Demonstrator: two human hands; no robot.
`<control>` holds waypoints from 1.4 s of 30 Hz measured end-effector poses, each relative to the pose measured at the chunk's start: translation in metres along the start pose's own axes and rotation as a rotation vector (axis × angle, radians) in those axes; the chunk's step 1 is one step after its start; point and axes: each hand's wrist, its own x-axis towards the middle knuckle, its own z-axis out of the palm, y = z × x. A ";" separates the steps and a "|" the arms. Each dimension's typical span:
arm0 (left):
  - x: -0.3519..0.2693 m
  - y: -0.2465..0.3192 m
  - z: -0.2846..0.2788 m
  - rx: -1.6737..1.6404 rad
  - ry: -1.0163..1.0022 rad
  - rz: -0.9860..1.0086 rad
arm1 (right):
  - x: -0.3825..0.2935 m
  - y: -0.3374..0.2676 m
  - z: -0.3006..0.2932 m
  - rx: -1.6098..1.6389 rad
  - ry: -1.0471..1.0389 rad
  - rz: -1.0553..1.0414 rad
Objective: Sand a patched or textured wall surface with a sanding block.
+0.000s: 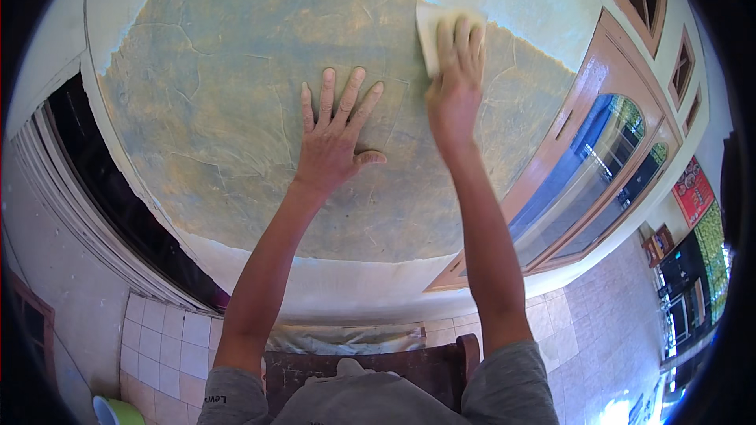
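My left hand (338, 124) lies flat with spread fingers on a grey-brown bare patch of the wall (248, 130), holding nothing. Up and to the right, my right hand (458, 82) presses a pale, flat sheet (430, 41) to the wall at the patch's upper right edge. The sheet sits under the fingers; whether it is sandpaper or cloth I cannot tell. My right hand is slightly blurred. Fine raised lines and cracks cross the patch, and lighter paint (366, 289) surrounds it.
A wooden door with glass panes (582, 159) stands at the right, and a dark opening (124, 183) at the left. Below me are a dark wooden piece of furniture (366, 375), a plastic sheet (342, 340) and floor tiles (159, 345). A green container (121, 412) is at the lower left.
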 end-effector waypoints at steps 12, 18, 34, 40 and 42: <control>-0.011 -0.023 -0.006 0.027 -0.009 -0.040 | 0.042 -0.014 0.016 -0.005 0.033 -0.051; -0.016 -0.031 -0.009 0.010 -0.026 -0.041 | -0.050 -0.043 0.020 -0.007 -0.053 -0.016; -0.024 -0.039 -0.017 -0.101 0.006 -0.083 | -0.044 -0.080 0.035 0.040 -0.075 -0.081; -0.023 -0.036 -0.013 -0.080 0.007 -0.096 | 0.040 -0.078 0.055 0.107 0.002 -0.134; -0.026 -0.043 -0.010 -0.061 -0.014 -0.071 | 0.045 -0.082 0.058 0.112 0.046 -0.143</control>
